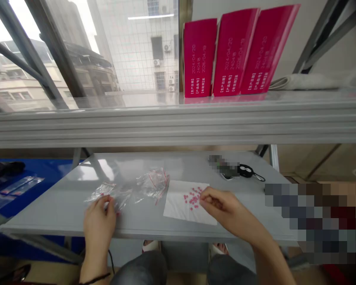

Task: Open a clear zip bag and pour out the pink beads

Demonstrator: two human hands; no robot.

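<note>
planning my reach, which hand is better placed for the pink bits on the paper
Probably the right: the right hand is just beside the pink bits on the white paper, while the left hand is at the clear plastic bag, farther away.

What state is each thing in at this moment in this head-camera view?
Left hand: fingers at the clear plastic bag's edge
Right hand: fingers bunched just beside the pink pieces
Clear plastic bag: crumpled on the table
Red-streaked plastic bag: crumpled, flat on the table
Pink pieces: scattered on the white paper sheet
Magenta cartons: three, standing side by side on the shelf
</note>
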